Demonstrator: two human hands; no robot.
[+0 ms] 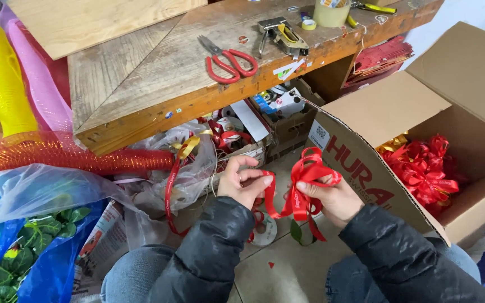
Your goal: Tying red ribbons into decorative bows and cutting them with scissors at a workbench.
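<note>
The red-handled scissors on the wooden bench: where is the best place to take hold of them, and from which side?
Probably by the two red loop handles, coming from the bench's front edge. The scissors lie flat on the bench, with the loops toward that edge and the grey blades pointing away to the back left. Nothing covers the handles, and the stapler lies apart.

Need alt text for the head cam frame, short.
Two bare hands shape a red ribbon into loops: the right hand pinches the looped bunch, the left hand holds the tail. An open cardboard box of finished red bows sits to the right; red-handled scissors and a staple gun lie on the wooden bench.
</note>
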